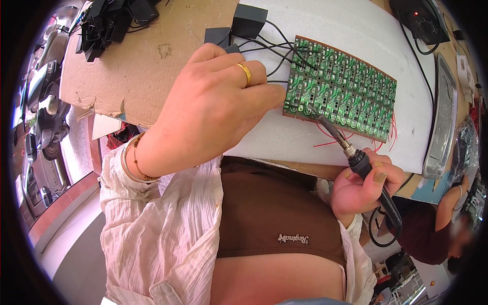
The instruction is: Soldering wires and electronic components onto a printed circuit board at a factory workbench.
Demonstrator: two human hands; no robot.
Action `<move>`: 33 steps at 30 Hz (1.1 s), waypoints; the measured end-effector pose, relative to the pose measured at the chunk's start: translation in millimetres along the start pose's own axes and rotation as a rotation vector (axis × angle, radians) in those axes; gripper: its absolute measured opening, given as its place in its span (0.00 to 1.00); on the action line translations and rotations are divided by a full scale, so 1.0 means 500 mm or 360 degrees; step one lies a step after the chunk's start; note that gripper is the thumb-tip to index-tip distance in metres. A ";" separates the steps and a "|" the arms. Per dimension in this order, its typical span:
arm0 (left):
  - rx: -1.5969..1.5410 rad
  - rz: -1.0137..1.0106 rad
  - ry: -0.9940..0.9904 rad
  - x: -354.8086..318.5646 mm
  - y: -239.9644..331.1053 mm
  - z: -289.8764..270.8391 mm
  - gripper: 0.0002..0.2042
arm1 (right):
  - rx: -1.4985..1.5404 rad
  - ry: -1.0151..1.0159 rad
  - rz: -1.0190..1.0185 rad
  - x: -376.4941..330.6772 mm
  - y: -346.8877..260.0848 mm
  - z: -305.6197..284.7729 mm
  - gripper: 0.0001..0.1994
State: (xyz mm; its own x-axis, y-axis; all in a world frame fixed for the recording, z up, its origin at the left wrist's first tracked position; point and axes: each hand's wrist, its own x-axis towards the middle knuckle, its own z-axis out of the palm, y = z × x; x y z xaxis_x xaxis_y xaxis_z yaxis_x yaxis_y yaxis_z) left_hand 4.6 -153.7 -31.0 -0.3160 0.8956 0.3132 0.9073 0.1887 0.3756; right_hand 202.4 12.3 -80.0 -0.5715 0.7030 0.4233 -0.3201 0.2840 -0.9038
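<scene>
Forearms enter from the lower edge. The right hand (pixel 362 185), lower right of the frame, is closed in a firm grip round the black handle of a soldering iron (pixel 351 150); its tip is laid on the lower left part of the green circuit board panel (pixel 341 89). The left hand (pixel 213 104), centre frame, is pinched shut at the board's left edge, seemingly on a thin black wire (pixel 277 81); what is held is partly hidden. The panel lies on a white foam sheet (pixel 356 30) on the table. Black adapter boxes (pixel 248 20) sit at upper centre. Risk is judged: fingertips close to the hot tip could be burnt, and foam scorched by a slip.
</scene>
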 end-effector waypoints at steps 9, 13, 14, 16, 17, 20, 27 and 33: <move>-0.0012 -0.0001 0.0016 0.001 0.003 0.001 0.06 | 0.0023 0.0072 -0.0040 0.002 0.003 0.006 0.13; -0.0002 -0.0004 0.0008 0.001 0.004 0.001 0.06 | 0.0032 0.0082 -0.0044 0.002 0.004 0.006 0.12; -0.0007 -0.0009 0.0014 0.001 0.005 0.001 0.06 | 0.0077 0.0106 -0.0028 0.002 0.004 0.006 0.12; -0.0017 -0.0019 0.0024 0.000 0.006 0.001 0.06 | 0.0036 0.0088 -0.0035 0.002 0.004 0.006 0.12; -0.0022 -0.0020 0.0029 0.000 0.006 0.001 0.06 | 0.0072 0.0106 -0.0029 0.003 0.003 0.005 0.12; -0.0033 -0.0025 0.0037 0.001 0.009 -0.003 0.07 | 0.0082 0.0129 -0.0010 0.003 0.002 0.007 0.12; -0.0119 -0.0077 0.0362 0.011 0.000 -0.030 0.07 | 0.0073 0.0121 -0.0013 0.004 0.002 0.007 0.12; -0.0102 -0.0879 0.0497 -0.003 -0.046 -0.072 0.22 | 0.0119 0.0098 -0.0028 0.005 0.005 0.007 0.12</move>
State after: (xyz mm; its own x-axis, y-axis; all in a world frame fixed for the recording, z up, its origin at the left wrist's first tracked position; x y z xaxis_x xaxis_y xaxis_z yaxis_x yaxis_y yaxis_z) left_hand -25.7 -174.1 -8.5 -0.8071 0.5119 0.2942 0.5723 0.5557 0.6030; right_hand 197.7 12.5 -81.3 -0.5187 0.7376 0.4323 -0.3864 0.2488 -0.8882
